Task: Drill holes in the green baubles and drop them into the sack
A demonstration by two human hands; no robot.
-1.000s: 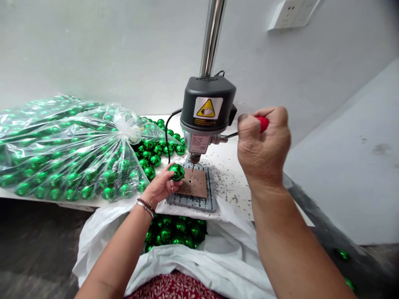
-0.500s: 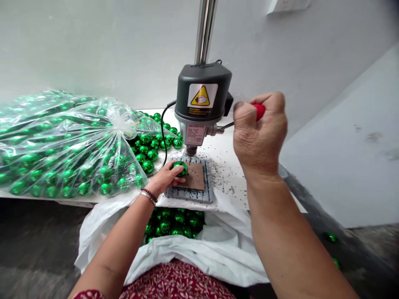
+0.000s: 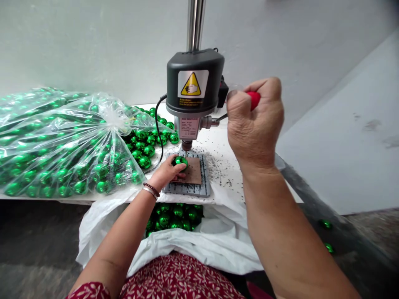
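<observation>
Between the thumb and fingers of my left hand (image 3: 170, 171) is a shiny green ball (image 3: 181, 161). It is held over a brown board (image 3: 195, 171) on the grey base (image 3: 204, 189) of a bench drill press (image 3: 195, 83). The drill bit (image 3: 186, 154) points down at the ball's upper side; I cannot tell whether it touches. My right hand (image 3: 257, 118) is closed around the red knob (image 3: 254, 99) of the drill's feed lever, to the right of the motor housing.
A clear plastic bag (image 3: 62, 145) full of green balls lies on the white table (image 3: 226, 153) at left, loose balls (image 3: 145, 161) beside it. Dark shavings litter the table. Below its front edge, a white sack (image 3: 218, 249) holds more balls. Two balls (image 3: 326, 224) lie at lower right.
The whole view has shifted, so the drill press sits slightly further left and higher. The left hand has brought the green ball in under the bit. My right hand stays on the lever knob.
</observation>
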